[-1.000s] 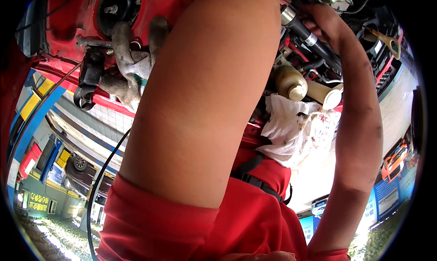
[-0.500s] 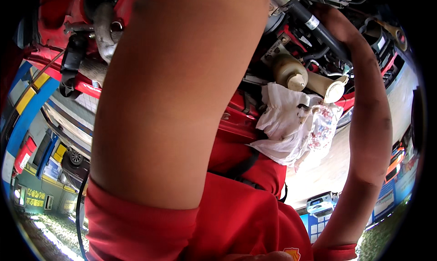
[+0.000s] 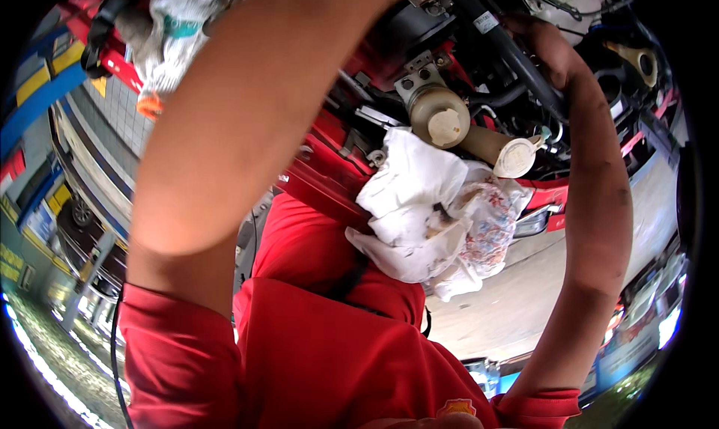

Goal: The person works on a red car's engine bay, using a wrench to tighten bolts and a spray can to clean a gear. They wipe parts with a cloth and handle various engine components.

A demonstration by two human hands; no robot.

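Note:
My left arm crosses the upper left of the view and runs out over the top edge, so its hand is out of sight. On the right, my right hand (image 3: pixel 545 46) reaches into the engine bay beside a thick black hose (image 3: pixel 500 41) with a white label. Its fingers are mostly hidden in shadow behind the hose, and what they touch cannot be made out. Below the hose stand a yellowed plastic reservoir (image 3: pixel 436 114) with a round cap and a filler neck (image 3: pixel 485 144) with a pale lid. A crumpled, stained white cloth (image 3: pixel 419 182) drapes over the red front edge.
White knit gloves (image 3: pixel 176 36) with an orange cuff lie at the upper left. A black strap (image 3: pixel 101 32) hangs near them. Toward the far right, a tan ring-shaped part (image 3: pixel 642 62) sticks up. The red body panel (image 3: pixel 326 178) runs below my arms.
The view has shifted, and the reservoir and cloth now sit further left. My left arm has swung left and no longer covers the middle. The gloves have come into sight. My right hand remains by the hose.

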